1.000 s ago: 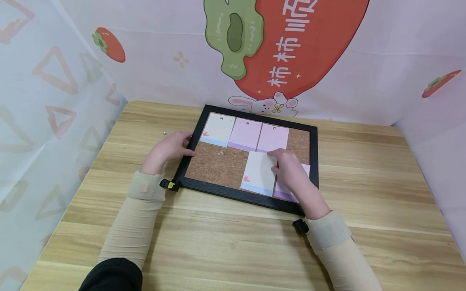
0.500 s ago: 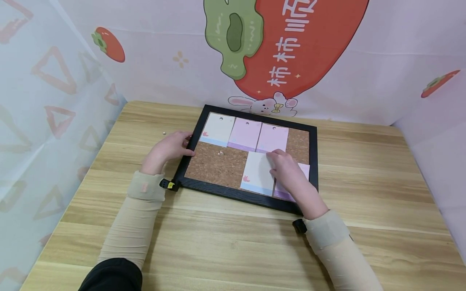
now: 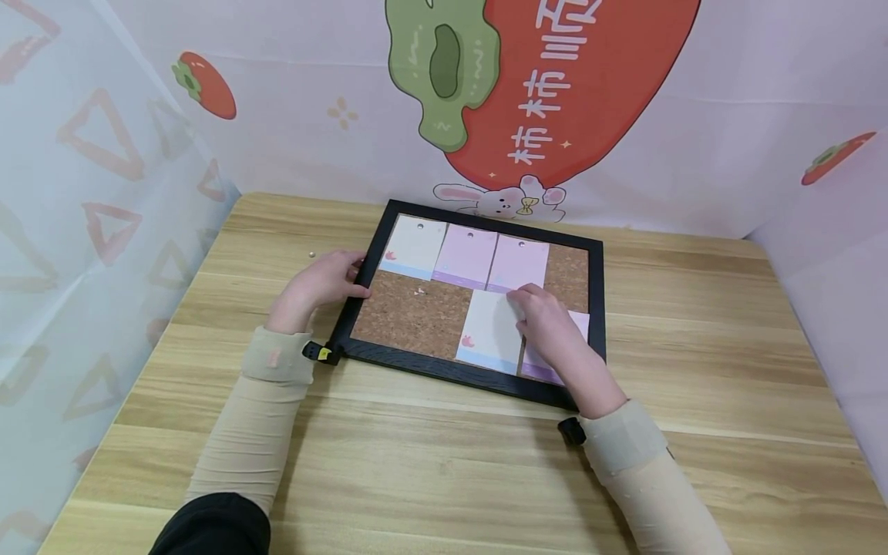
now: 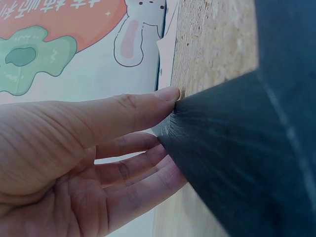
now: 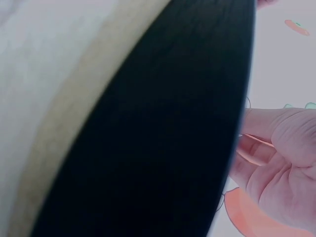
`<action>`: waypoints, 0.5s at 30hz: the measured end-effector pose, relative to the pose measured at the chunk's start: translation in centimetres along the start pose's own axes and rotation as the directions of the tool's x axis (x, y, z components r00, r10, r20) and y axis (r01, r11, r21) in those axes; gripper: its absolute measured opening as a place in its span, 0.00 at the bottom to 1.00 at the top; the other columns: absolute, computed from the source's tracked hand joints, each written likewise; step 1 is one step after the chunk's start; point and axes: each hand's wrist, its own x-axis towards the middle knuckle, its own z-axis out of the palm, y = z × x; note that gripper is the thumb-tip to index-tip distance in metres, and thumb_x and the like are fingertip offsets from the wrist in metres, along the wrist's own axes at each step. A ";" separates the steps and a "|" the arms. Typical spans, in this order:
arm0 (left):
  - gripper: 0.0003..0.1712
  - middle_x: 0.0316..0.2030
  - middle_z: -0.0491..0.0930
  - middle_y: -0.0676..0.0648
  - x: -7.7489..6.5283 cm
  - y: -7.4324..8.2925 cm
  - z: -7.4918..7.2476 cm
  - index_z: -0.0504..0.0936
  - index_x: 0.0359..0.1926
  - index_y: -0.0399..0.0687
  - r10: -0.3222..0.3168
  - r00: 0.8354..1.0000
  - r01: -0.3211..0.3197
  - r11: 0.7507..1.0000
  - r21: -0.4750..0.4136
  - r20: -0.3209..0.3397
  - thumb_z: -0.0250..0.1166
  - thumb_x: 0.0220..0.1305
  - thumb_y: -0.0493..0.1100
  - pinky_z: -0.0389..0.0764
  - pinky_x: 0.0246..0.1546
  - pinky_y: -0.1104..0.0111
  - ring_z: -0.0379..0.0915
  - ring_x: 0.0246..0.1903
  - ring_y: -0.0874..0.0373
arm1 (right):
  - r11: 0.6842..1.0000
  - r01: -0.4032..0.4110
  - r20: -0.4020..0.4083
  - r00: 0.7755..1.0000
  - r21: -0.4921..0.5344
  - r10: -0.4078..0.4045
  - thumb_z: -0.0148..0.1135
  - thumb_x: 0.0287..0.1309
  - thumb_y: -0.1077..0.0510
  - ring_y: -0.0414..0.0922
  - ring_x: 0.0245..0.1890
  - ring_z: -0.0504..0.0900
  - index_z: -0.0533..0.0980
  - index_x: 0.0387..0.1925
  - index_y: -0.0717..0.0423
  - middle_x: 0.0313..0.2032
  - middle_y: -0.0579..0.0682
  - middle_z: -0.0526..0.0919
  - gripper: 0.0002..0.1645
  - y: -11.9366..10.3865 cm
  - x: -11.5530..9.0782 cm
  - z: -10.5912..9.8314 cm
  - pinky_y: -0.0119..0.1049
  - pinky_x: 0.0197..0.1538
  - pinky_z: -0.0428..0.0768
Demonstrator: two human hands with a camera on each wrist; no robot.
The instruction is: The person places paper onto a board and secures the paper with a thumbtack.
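A cork board (image 3: 409, 316) in a black frame (image 3: 451, 375) lies on the table. My left hand (image 3: 321, 284) grips its left side; in the left wrist view the thumb lies on top of the frame, with the fingers at its outer edge. My right hand (image 3: 555, 331) bends over the board, fingertips touching the upper right part of a white card (image 3: 488, 331) with a blue bottom strip. What lies under those fingertips is hidden, and in the right wrist view the frame covers the finger ends. A purple card (image 3: 541, 364) lies partly beneath this hand.
Along the board's top are a white card (image 3: 412, 248) and two pink cards, a left one (image 3: 463, 256) and a right one (image 3: 517, 266), each with a round pin near its top. Small pale bits (image 3: 419, 291) sit on the cork. A tiny bead-like piece (image 3: 312, 254) lies on the table (image 3: 430, 470).
My right hand has shifted slightly left over the white card, its thumb closer to the index finger. The left hand stays on the frame.
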 end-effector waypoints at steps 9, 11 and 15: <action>0.42 0.63 0.73 0.29 0.0 0.1 0.0 0.57 0.74 0.31 -0.010 1.000 0.010 1.000 0.002 0.002 0.67 0.66 0.39 0.74 0.63 0.47 0.72 0.62 0.36 | 1.000 -0.004 -0.014 1.000 0.011 0.004 0.66 0.57 0.72 0.59 0.56 0.82 0.80 0.56 0.64 0.56 0.62 0.82 0.23 0.0 0.1 -0.3 0.51 0.58 0.81; 0.42 0.63 0.73 0.29 0.0 0.1 0.0 0.57 0.74 0.31 -0.011 1.000 0.011 1.000 0.001 0.003 0.67 0.66 0.39 0.74 0.63 0.47 0.72 0.62 0.36 | 1.000 -0.009 -0.008 1.000 0.000 0.009 0.67 0.57 0.72 0.59 0.57 0.82 0.79 0.56 0.64 0.56 0.62 0.82 0.24 0.0 0.1 -0.3 0.51 0.59 0.81; 0.42 0.63 0.73 0.29 0.1 0.1 0.0 0.57 0.74 0.31 -0.009 1.000 0.009 1.000 0.001 0.004 0.67 0.66 0.39 0.74 0.63 0.47 0.72 0.62 0.36 | 1.000 -0.019 0.008 1.000 -0.014 0.020 0.68 0.57 0.71 0.59 0.58 0.81 0.79 0.57 0.63 0.57 0.62 0.81 0.25 -0.1 0.1 -0.3 0.51 0.59 0.81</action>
